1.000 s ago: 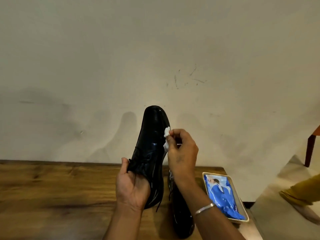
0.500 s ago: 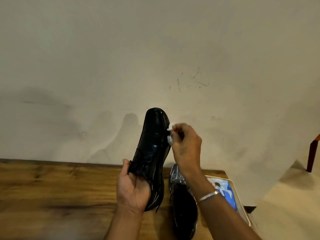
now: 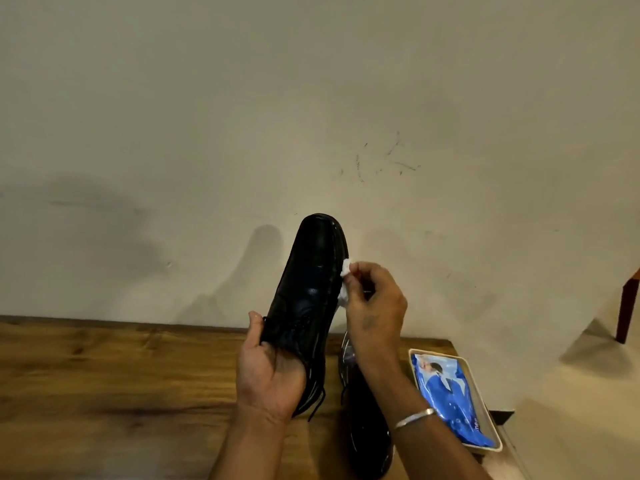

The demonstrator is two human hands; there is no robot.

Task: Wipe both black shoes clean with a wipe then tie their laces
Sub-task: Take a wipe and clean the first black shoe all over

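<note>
My left hand [image 3: 268, 379] grips the heel end of a glossy black shoe [image 3: 310, 282], holding it up with the toe pointing away toward the wall. Its loose lace ends [image 3: 317, 405] dangle below my palm. My right hand [image 3: 375, 303] pinches a crumpled white wipe [image 3: 345, 277] and presses it against the shoe's right edge near the toe. The second black shoe [image 3: 367, 427] lies on the wooden table [image 3: 104, 386] under my right forearm, partly hidden by it.
A beige tray [image 3: 483, 396] holding a blue pack of wipes [image 3: 446, 393] sits at the table's right end. A plain wall rises just behind the table. A reddish chair leg [image 3: 625, 306] stands on the floor at far right.
My right hand with the wipe slid a little down the shoe's right edge, away from the toe. The view shifted, showing the whole tray again. The left hand kept its hold.
</note>
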